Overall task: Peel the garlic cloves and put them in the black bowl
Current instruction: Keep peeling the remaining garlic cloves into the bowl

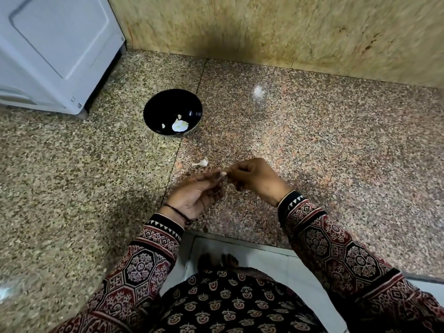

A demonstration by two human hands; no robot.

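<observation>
Patterned sleeves (153,255) nearest; left hand (197,191) and right hand (254,179) pinch garlic clove (223,174) together over desk (72,176). Loose clove (201,162) just beyond, black bowl (153,109) farther, white appliance (52,49) back-left.

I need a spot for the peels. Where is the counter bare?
Bare granite lies right of the black bowl up to the wall, and left of the left hand. It is crowded between bowl and hands, where a garlic piece lies.
</observation>
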